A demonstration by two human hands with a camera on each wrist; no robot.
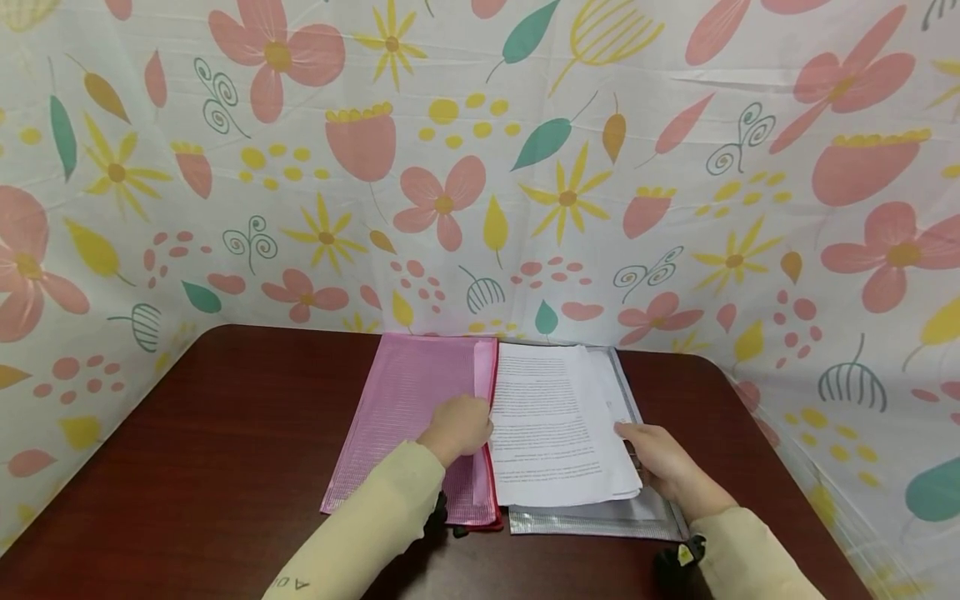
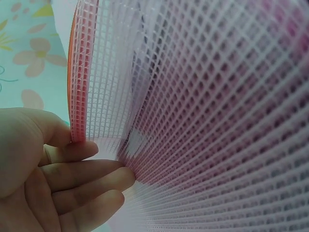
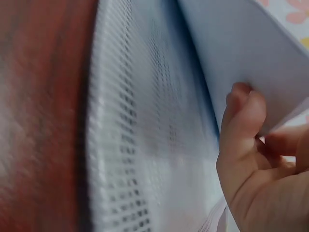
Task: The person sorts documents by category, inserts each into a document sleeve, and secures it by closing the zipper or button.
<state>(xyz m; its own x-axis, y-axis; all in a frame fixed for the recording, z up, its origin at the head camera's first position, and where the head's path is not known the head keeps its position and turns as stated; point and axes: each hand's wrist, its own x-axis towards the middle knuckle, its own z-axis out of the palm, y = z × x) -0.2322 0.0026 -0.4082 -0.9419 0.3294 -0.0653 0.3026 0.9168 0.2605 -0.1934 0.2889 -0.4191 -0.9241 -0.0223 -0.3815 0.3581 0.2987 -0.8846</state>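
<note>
A pink mesh document pouch (image 1: pixel 405 408) lies at the middle of the table. My left hand (image 1: pixel 460 427) pinches its red-trimmed right edge; in the left wrist view the thumb and index finger grip the mesh border (image 2: pixel 79 96) and the other fingers extend under it. Right beside it, printed paper sheets (image 1: pixel 543 425) overlap a clear mesh pouch with a grey border (image 1: pixel 592 527). My right hand (image 1: pixel 671 462) pinches the right edge of the sheets. In the right wrist view, the held paper (image 3: pixel 241 53) is lifted at an angle from the mesh pouch.
The dark brown wooden table (image 1: pixel 225 433) extends to both sides of the pouches. Behind and around it hangs a white cloth (image 1: pixel 480 125) with printed flowers and leaves, close to the far edges of the pouches.
</note>
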